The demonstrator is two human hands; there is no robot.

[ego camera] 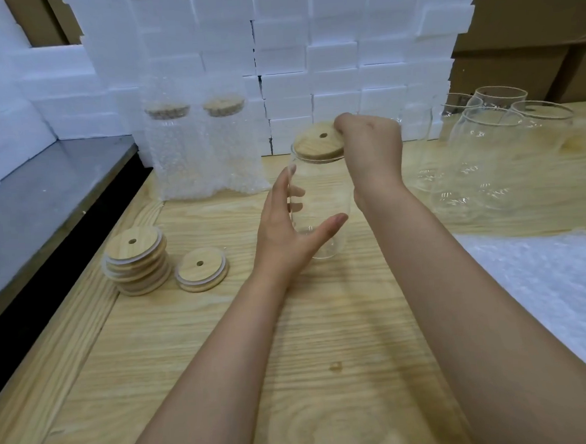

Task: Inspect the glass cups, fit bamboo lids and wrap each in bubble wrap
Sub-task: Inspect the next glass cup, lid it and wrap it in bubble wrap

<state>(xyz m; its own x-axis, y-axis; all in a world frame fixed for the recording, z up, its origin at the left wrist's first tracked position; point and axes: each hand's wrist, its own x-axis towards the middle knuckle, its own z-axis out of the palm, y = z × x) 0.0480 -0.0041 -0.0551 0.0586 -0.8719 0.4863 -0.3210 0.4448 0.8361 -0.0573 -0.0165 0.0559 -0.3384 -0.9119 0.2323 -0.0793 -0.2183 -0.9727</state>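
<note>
Left hand (285,229) curls round the glass cup (321,199) at frame centre; right hand (371,145) pinches the bamboo lid (317,144) on its rim. Two wrapped cups (174,160) stand upper left; bare cups (486,155), spare lids (136,262) and bubble wrap (545,282) remain.

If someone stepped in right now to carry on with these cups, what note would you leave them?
Left hand holds the glass cup; right hand pinches the bamboo lid resting on its mouth.
Done: two wrapped cups at the back.
Left: seat this lid, wrap it with the bubble wrap on the right, then the bare cups; spare lids sit left.
</note>
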